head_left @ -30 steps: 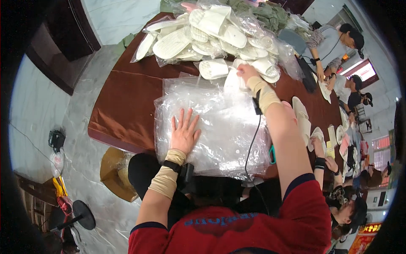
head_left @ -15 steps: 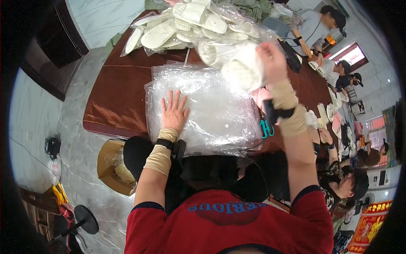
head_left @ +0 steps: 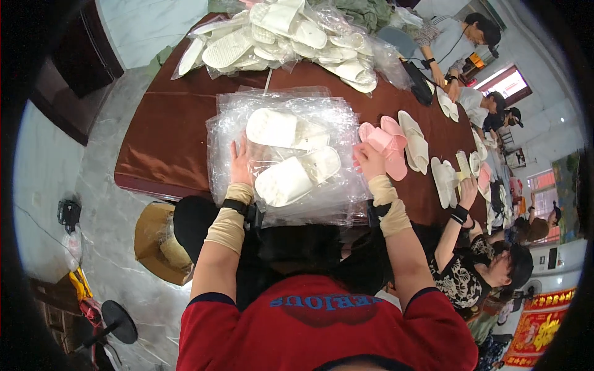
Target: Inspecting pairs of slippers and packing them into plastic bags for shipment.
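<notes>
A pair of white open-toed slippers (head_left: pixel 283 187) lies side by side on a stack of clear plastic bags (head_left: pixel 334 207) in front of me. My left hand (head_left: pixel 241 164) rests at the left of the stack, fingers stretched and apart, close beside the slippers and holding nothing. To the right of the bags is a pair of pink slippers (head_left: pixel 392 141), one overlapping the other. My right hand (head_left: pixel 371 162) is bent over the nearer-left pink slipper, its fingers closed on that slipper's edge and partly hiding it.
A heap of bagged white slippers (head_left: pixel 291 37) covers the far side of the brown-covered table (head_left: pixel 164 145). More white slippers (head_left: pixel 413 142) line the right side, where several co-workers (head_left: pixel 486 272) work. A cardboard box (head_left: pixel 154 241) stands on the floor at left.
My right hand has brought the white slippers down onto the bags, let go, and moved to the pink pair. My left hand has slid slightly left, off the middle of the stack.
</notes>
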The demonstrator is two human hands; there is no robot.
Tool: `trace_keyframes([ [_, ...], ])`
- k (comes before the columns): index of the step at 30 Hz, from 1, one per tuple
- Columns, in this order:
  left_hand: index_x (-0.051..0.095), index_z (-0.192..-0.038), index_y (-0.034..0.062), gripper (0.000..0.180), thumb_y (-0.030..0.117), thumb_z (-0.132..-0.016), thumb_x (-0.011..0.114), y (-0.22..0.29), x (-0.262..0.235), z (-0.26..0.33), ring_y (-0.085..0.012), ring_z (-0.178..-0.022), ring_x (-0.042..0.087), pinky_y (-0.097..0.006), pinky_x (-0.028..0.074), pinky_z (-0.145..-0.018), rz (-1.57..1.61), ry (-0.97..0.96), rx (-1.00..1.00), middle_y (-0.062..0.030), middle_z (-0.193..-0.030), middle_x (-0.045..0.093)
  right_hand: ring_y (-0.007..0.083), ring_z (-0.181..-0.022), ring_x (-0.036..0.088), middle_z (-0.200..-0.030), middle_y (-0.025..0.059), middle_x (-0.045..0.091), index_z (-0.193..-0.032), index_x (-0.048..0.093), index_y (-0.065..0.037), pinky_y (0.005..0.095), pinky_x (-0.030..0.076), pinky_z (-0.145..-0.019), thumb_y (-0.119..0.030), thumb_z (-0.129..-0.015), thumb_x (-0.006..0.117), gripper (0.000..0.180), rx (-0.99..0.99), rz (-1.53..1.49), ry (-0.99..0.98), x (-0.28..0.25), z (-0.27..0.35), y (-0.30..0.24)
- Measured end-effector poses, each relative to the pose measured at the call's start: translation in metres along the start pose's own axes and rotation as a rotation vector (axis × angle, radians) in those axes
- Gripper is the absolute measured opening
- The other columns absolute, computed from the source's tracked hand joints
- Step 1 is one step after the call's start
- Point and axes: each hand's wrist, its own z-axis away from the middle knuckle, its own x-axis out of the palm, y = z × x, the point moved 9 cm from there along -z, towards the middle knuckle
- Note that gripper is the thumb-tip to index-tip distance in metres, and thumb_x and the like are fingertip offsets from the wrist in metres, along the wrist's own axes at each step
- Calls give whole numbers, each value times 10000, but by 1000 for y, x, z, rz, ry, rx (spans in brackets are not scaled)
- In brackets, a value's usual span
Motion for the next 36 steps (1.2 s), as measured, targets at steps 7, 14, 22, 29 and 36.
trace_keyframes([
  [7,468,-1359,203,534,455,-889,474,6,-2,-1,-321,-1400,213,-549,80,-1133,-36,-52,-2,-84,-1489,332,238,-933,631,-1002,105,662,-1014,611,-24,365,514,-799,-191,-950,497,212,96,-341,-261,26,-10,5],
  [14,507,-1328,192,483,434,-912,456,17,-13,-13,-316,-1399,220,-552,95,-1129,-2,-39,-3,-94,-1486,333,269,-1029,609,-1079,143,632,-1125,531,-42,360,503,-832,-115,-920,461,228,192,-1138,-269,-10,6,36],
  [22,550,-1282,186,436,417,-927,447,3,-9,-1,-305,-1419,173,-550,109,-1125,32,-25,-30,-117,-1494,312,143,-911,601,-1004,80,660,-1158,609,7,253,472,-778,-173,-913,525,315,35,-522,-368,41,-4,-11],
  [29,546,-1281,184,434,410,-924,443,-1,-10,0,-309,-1414,187,-549,94,-1130,23,-23,-36,-118,-1486,323,194,-1031,582,-1148,101,594,-1280,506,-44,319,496,-873,-172,-871,622,444,-33,-18,-401,83,-50,32],
  [36,541,-1273,160,448,413,-912,463,2,-9,0,-291,-1426,154,-554,125,-1118,52,-14,-31,-128,-1490,312,239,-974,570,-1210,89,465,-1333,444,-84,393,550,-798,-17,-835,643,541,527,-723,-336,101,-56,64],
])
